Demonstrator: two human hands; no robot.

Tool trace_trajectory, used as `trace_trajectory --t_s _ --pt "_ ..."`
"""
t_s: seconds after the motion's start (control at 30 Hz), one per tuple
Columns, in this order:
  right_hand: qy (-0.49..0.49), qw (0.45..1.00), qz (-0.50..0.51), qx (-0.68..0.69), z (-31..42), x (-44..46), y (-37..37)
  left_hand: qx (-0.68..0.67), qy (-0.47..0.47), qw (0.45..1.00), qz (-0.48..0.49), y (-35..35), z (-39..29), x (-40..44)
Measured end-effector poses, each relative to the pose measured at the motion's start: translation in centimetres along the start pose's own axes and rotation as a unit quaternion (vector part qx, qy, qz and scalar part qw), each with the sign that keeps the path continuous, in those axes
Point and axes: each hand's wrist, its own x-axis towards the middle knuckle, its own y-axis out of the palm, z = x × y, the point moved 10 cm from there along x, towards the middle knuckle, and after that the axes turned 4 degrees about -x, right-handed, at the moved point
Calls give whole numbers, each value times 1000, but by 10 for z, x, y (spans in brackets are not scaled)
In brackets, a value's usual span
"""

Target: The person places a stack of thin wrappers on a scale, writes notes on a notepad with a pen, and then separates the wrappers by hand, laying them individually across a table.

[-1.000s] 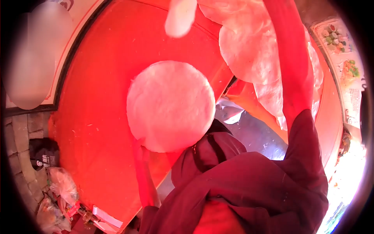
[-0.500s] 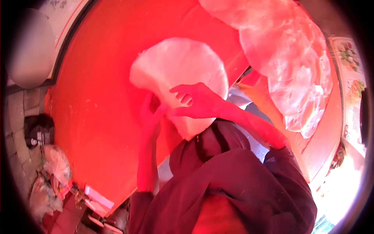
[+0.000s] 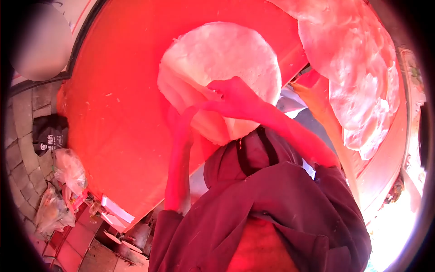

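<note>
A large, thin, round flatbread point(image 3: 235, 50) lies on the red tabletop in front of me, its left side raised in a fold. My right hand point(image 3: 238, 99) reaches over it from the right, thumb and fingers closed on the sheet near the fold. Beside the lower left edge is my left hand point(image 3: 181, 120), touching or close to the sheet. Its fingers are blurred and partly lost in the red light, so their grip is unclear. Over to the right lies an overlapping pile of similar thin sheets point(image 3: 358, 68).
The red table point(image 3: 118, 136) has a gap at its right, near my knees. On the paved floor at left are a black bag point(image 3: 50, 131) and clear plastic bags point(image 3: 70, 170). A white box-like piece point(image 3: 117, 208) sits at the table's lower corner.
My right fingers have closed from a spread pose onto the flatbread. The sheet shows more of its round shape, with a raised fold at left. The view has shifted slightly.
</note>
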Motion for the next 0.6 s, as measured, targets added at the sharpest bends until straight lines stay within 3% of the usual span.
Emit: trace_trajectory --t_s 0.1,0.2,0.4,0.5,0.6 --pt "102 983 12 153 -32 1 3 -1 0 1000 1 -4 -5 0" --pt "143 978 37 149 -47 -3 7 -2 2 1000 4 -1 -3 3" --pt "63 992 28 101 5 9 -37 3 -8 999 -52 -38 11 1" --pt "20 952 -156 261 25 -8 -135 -9 -7 996 -85 -80 -1 -2" --pt "7 925 -275 261 13 -61 -244 -20 -1 994 -108 -113 -15 -7"
